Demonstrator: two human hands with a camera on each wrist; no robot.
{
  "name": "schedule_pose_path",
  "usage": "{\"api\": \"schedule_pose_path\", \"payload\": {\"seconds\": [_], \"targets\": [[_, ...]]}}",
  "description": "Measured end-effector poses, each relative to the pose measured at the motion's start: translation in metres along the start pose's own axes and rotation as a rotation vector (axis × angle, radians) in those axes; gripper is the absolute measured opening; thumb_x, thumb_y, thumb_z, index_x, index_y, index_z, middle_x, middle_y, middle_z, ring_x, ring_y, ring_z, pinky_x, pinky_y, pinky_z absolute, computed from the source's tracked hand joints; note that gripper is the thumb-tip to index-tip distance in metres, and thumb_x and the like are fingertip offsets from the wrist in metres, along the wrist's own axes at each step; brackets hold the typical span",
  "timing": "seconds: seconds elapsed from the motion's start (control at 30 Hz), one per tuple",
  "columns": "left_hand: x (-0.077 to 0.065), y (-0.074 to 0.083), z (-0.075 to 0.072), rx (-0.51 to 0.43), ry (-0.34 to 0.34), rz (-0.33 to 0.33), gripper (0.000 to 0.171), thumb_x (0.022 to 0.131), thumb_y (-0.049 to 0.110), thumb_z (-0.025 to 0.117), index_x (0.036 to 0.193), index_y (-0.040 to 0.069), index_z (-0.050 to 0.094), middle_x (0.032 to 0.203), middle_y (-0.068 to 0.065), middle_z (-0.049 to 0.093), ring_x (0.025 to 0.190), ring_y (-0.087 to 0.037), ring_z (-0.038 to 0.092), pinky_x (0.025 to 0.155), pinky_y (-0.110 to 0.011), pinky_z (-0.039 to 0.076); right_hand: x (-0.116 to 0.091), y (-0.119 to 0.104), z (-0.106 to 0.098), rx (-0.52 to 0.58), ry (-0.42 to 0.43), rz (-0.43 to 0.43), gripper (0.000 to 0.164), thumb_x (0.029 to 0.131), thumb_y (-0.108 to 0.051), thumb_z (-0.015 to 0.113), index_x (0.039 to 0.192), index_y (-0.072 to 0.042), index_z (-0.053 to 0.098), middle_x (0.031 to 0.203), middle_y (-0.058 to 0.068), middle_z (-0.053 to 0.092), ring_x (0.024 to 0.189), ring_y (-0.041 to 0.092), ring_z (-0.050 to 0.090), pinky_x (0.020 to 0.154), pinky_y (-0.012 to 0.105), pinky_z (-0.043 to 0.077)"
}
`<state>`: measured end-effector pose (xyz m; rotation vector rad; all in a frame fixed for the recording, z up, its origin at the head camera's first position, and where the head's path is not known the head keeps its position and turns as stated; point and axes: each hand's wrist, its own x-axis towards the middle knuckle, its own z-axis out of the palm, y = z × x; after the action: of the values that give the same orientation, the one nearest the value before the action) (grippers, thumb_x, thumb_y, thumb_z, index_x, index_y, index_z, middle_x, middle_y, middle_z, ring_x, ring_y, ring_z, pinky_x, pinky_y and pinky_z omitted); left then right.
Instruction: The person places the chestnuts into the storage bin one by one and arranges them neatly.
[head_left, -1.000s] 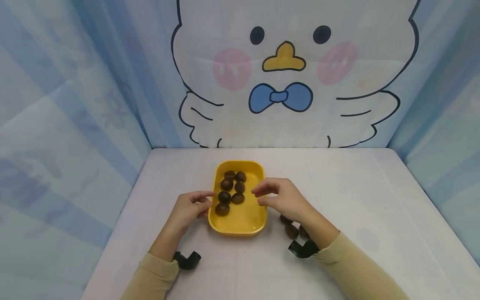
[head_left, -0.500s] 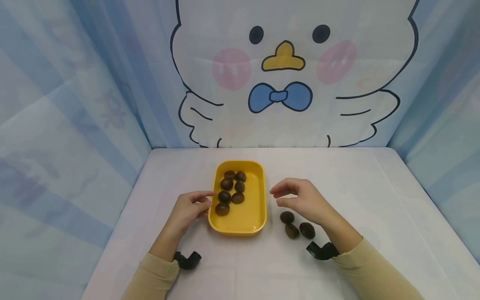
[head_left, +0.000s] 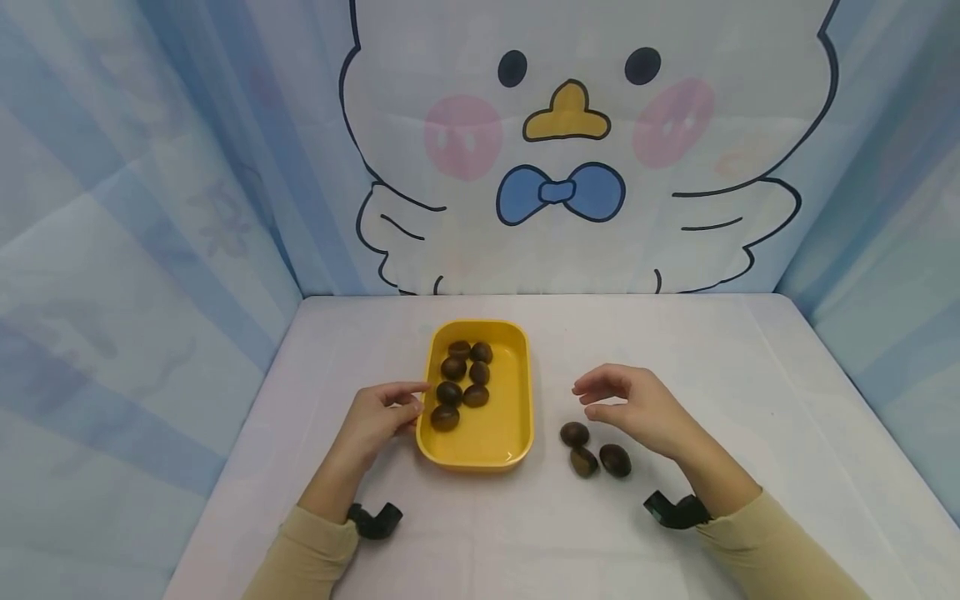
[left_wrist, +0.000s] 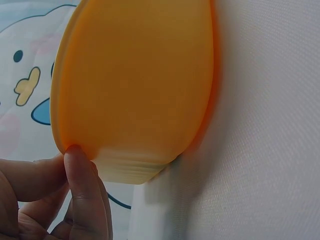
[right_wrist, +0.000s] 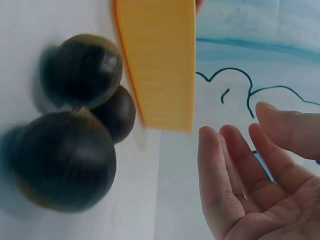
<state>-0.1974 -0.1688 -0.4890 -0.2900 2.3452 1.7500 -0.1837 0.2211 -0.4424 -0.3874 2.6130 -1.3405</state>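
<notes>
A yellow rectangular tray [head_left: 501, 442] stands on the white table, with several brown chestnuts [head_left: 453, 368] grouped along its left half. My left hand [head_left: 377, 419] pinches the tray's left rim, the thumb against the outer wall [left_wrist: 135, 90]. To the right of the tray lie 3 loose chestnuts [head_left: 615, 460], dark and glossy in the right wrist view, close together. Above and just beyond them hovers my right hand [head_left: 637, 404], its fingers loosely bent and apart from the thumb. Nothing is between them, and the right palm [right_wrist: 270, 215] shows bare in the right wrist view.
A white cloth covers the table [head_left: 712, 358]. Behind it hangs a curtain [head_left: 570, 250] printed with a cartoon bird, and blue-white curtains [head_left: 135, 250] close off both sides. A dark wrist-worn camera [head_left: 375, 522] sits at each cuff.
My right hand has moved right from over the tray's right rim to beside it, past the loose chestnuts, uncovering them. My left hand, the tray and its chestnuts stay in place.
</notes>
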Motion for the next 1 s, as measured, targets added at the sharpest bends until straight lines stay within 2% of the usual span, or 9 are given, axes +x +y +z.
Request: {"api": "schedule_pose_path", "payload": {"seconds": [0.2, 0.4, 0.7, 1.0], "targets": [[0.000, 0.000, 0.000, -0.004, -0.002, 0.006, 0.031, 0.101, 0.006, 0.070, 0.130, 0.014, 0.079, 0.106, -0.011, 0.065, 0.082, -0.018, 0.065, 0.074, -0.025, 0.064, -0.004, 0.009, -0.009, -0.019, 0.023, 0.012, 0.031, 0.097, -0.013, 0.077, 0.128, -0.012, 0.074, 0.127, 0.012, 0.077, 0.117, 0.025, 0.073, 0.091, 0.030, 0.060], [0.000, -0.001, 0.000, -0.012, 0.001, 0.003, 0.031, 0.101, 0.005, 0.070, 0.130, 0.014, 0.079, 0.106, -0.011, 0.065, 0.082, -0.018, 0.065, 0.073, -0.024, 0.064, -0.005, 0.016, -0.010, -0.041, 0.012, 0.052, 0.031, 0.098, -0.012, 0.076, 0.129, -0.009, 0.073, 0.128, 0.013, 0.076, 0.118, 0.028, 0.072, 0.092, 0.036, 0.061], [0.000, -0.001, 0.000, -0.011, 0.006, -0.005, 0.031, 0.101, 0.005, 0.070, 0.129, 0.014, 0.080, 0.106, -0.011, 0.065, 0.082, -0.018, 0.065, 0.074, -0.024, 0.064, -0.002, 0.031, 0.001, -0.017, -0.052, 0.096, 0.033, 0.096, -0.010, 0.077, 0.129, -0.010, 0.072, 0.129, 0.012, 0.074, 0.118, 0.028, 0.071, 0.092, 0.037, 0.062], [0.000, 0.000, 0.001, -0.010, 0.006, 0.005, 0.032, 0.101, 0.005, 0.070, 0.130, 0.014, 0.080, 0.106, -0.011, 0.065, 0.081, -0.018, 0.065, 0.073, -0.023, 0.064, 0.003, 0.041, 0.016, 0.016, -0.111, 0.114, 0.034, 0.094, -0.008, 0.079, 0.127, -0.008, 0.072, 0.127, 0.013, 0.074, 0.110, 0.027, 0.076, 0.094, 0.043, 0.066]]}}
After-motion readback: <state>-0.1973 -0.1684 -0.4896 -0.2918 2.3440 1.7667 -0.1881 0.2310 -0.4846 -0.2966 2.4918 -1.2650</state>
